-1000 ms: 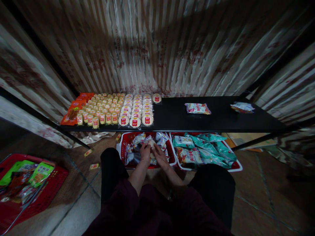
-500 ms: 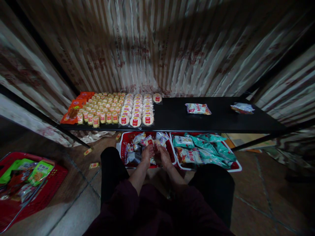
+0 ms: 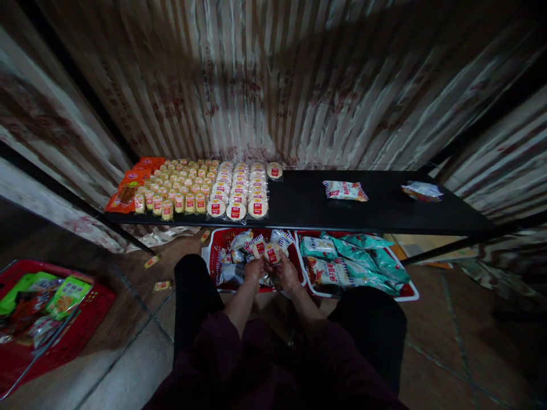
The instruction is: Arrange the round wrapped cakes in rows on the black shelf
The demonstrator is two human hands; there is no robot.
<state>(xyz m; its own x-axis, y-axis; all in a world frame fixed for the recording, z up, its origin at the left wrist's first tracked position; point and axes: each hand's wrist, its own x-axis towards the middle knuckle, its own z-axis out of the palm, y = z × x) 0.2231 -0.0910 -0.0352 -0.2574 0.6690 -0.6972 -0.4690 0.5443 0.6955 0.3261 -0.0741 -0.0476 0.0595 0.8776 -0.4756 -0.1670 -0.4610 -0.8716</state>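
My left hand (image 3: 253,270) and my right hand (image 3: 287,272) are over a red basket (image 3: 214,250) of wrapped snacks on the floor under a black shelf (image 3: 325,206). Each hand is closed on a round cake packet with a red label: one packet (image 3: 258,249) in the left, another (image 3: 272,252) in the right, held side by side just above the basket. On the shelf's left end lie neat rows of the same round cakes (image 3: 239,193) next to rows of small yellow packets (image 3: 179,188) and orange packets (image 3: 128,191).
A second basket (image 3: 408,291) with teal and white bags sits to the right under the shelf. Two loose bags (image 3: 344,190) (image 3: 421,191) lie on the shelf. A red basket (image 3: 77,330) of green packs stands far left. Small packets (image 3: 162,286) lie on the tiled floor. Striped curtains hang behind.
Both hands dug in the basket, then rose slightly, each now showing a round red-labelled cake packet.
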